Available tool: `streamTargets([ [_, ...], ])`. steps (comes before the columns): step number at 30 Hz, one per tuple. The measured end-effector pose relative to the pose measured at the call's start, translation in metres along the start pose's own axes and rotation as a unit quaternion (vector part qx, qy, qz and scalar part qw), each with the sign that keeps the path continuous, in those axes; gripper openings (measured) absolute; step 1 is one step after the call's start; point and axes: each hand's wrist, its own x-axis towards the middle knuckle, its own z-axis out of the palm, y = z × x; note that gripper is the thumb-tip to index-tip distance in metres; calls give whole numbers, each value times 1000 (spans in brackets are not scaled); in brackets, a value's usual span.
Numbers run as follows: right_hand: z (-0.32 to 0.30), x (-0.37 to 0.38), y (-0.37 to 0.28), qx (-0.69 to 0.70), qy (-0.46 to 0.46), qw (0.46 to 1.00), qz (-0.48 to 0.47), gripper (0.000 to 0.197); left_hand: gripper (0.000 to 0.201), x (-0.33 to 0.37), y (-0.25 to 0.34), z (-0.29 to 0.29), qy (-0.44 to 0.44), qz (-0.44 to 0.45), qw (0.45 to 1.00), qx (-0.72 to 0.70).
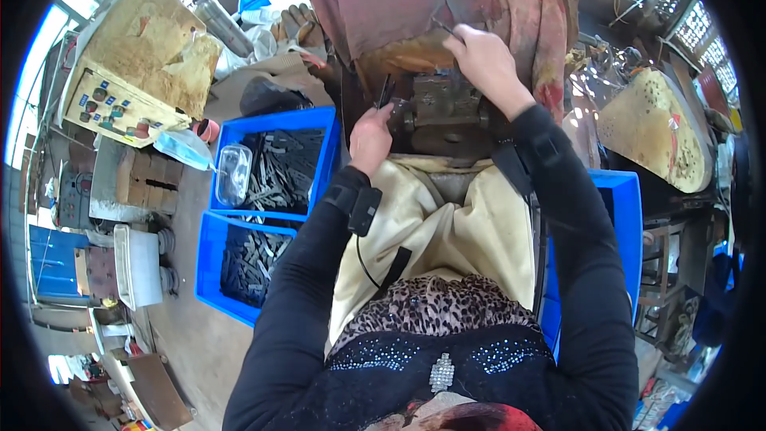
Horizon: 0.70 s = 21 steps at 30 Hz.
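Upper centre: left hand, fingers closed on dark strips; right hand, fingertips pinching thin dark piece. Left: blue crates holding metal strips.

Dark strips in L hand: slim, straight, ends poking up w/ slight tilt, just L of metal block; exact no. unclear. Thin dark pc in R hand: beyond block, free end angled up-left, other end hidden by fingers; type unclear.
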Motion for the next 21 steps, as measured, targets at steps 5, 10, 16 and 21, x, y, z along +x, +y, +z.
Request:
streamTargets([
  [5, -20, -103, -13, 126, -12, 992, -5, 20, 31, 27, 17, -5, 6, 60, 998, 1],
  [10, -22, -161, -26, 186, -10, 982, -7, 14, 28, 45, 11, 10, -50, 126, 985, 102],
  [16, -19, -207, -20, 178, -57, 982, -14, 16, 20, 38, -1, 32, -143, 136, 971, 134],
  [21, -16, -231, -14, 187, -97, 978, -11, 17, 14, 38, -7, 43, -215, 165, 951, 150],
])
